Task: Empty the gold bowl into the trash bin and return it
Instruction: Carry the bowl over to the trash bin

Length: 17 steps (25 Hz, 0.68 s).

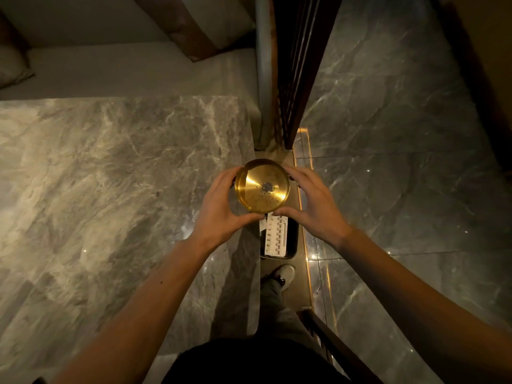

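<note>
Marble-topped table [110,189] lay to the person's left, and a polished stone floor [401,134] lay to the right. Between them ran a narrow gap, where one shoe [285,274] showed. Just beyond the shoe stood the dark trash bin [293,239], with a white card-like item [275,235] lying in it. Directly above the far end of that bin, the gold bowl [262,185] was held upright, mouth toward the camera, with grey ash-like debris [267,187] at its centre. The left hand [224,206] and right hand [313,203] cupped the bowl's rim from opposite sides, fingers curled round and thumbs nearly meeting below. Neither hand was nearer. Judged from this, the contents remained undumped; tipping the bowl toward the body would drop them into the bin.
</note>
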Each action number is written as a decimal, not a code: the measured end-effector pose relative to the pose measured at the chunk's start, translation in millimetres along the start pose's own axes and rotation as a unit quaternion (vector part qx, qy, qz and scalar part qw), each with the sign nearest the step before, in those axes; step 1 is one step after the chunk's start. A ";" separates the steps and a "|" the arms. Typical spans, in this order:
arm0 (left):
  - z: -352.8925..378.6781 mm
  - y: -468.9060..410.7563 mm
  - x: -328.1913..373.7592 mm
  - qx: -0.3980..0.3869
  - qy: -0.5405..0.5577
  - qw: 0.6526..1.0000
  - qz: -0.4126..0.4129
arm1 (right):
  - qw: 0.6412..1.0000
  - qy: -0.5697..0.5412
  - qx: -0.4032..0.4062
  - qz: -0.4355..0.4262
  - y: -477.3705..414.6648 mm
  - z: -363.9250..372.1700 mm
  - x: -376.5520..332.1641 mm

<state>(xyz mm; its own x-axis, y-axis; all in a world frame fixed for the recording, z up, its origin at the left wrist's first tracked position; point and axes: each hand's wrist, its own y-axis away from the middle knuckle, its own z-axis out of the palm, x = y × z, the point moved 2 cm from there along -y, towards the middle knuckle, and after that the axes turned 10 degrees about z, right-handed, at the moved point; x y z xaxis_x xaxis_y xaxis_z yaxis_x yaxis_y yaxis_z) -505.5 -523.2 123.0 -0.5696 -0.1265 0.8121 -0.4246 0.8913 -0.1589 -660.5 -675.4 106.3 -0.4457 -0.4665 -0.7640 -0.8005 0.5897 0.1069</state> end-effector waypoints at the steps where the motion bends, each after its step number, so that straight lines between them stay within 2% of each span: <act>1: 3.2 -3.0 0.5 -0.006 0.001 1.000 0.004 | 1.000 -0.002 0.005 0.005 2.4 -1.0 3.7; 5: 13.0 -5.3 -5.9 -0.035 0.025 0.999 0.000 | 0.998 -0.026 0.021 0.045 14.9 2.2 13.5; 10: 23.4 3.6 -27.3 -0.052 0.061 0.996 -0.030 | 0.996 -0.006 0.044 0.078 24.5 15.4 17.7; 17: 45.3 13.1 -43.9 -0.101 0.110 0.987 -0.052 | 0.984 -0.066 0.053 0.154 48.3 27.9 31.9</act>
<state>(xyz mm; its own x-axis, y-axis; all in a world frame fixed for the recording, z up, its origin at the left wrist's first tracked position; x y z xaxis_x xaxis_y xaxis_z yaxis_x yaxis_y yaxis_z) -518.0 -525.7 59.8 -0.3549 -0.1447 0.9236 -0.3114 0.9498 0.0292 -702.2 -643.4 69.2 -0.5988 -0.1692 -0.7828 -0.5865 0.7582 0.2848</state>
